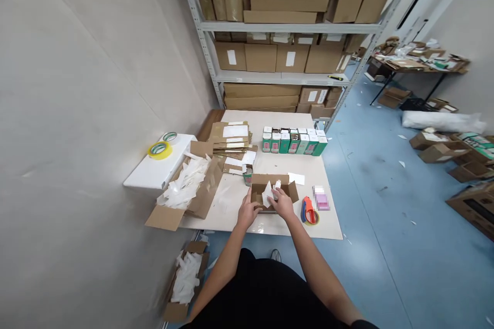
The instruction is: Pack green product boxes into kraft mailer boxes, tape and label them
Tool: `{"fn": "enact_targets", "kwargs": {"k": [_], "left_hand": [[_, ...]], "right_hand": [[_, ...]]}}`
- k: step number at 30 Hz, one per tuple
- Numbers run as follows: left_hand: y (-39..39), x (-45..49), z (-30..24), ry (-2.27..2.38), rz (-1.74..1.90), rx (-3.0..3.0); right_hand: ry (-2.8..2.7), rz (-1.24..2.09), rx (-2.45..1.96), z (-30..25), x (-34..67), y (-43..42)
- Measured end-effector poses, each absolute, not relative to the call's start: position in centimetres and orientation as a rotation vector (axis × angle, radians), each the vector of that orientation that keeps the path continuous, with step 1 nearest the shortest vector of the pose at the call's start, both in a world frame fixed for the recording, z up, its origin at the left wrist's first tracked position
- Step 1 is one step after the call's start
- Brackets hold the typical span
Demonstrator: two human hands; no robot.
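Observation:
A small open cardboard box stands on the table in front of me, its flaps up. My left hand grips its left side, thumb on the near wall. Over the right part of the box, my right hand has its fingers closed on crumpled white paper. A small white piece, its kind unclear, pokes up at those fingertips. What lies beneath the paper is hidden. Just behind the box's left corner is a small green-and-white carton.
Several green-and-white cartons stand in rows at the back of the table. Flattened cardboard lies back left. A box of white paper is at left; a tape dispenser at right. Shelving rises behind.

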State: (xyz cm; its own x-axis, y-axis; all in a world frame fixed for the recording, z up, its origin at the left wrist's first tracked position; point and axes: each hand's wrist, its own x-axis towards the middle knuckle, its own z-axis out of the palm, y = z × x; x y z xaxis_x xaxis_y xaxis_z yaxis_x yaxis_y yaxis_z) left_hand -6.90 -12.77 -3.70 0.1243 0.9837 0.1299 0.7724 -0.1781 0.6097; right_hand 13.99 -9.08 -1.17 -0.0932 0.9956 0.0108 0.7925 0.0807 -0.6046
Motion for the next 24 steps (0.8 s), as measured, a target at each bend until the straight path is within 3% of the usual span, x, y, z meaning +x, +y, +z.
{"fn": "enact_targets", "kwargs": {"k": [10, 17, 24], "left_hand": [[-8.5, -4.7, -7.4, 1.44, 0.668, 1.947], [-7.4, -6.0, -10.2, 1.423, 0.574, 1.868], [-6.0, -9.2, -9.6, 1.481, 0.543, 1.915]], "right_hand": [[-1.829, 0.626, -1.944, -1.5, 17.0, -7.4], [-2.177, 1.117, -2.01, -3.9, 14.5, -6.5], [-1.738, 0.735, -2.032, -4.3, 12.2, -6.4]]}}
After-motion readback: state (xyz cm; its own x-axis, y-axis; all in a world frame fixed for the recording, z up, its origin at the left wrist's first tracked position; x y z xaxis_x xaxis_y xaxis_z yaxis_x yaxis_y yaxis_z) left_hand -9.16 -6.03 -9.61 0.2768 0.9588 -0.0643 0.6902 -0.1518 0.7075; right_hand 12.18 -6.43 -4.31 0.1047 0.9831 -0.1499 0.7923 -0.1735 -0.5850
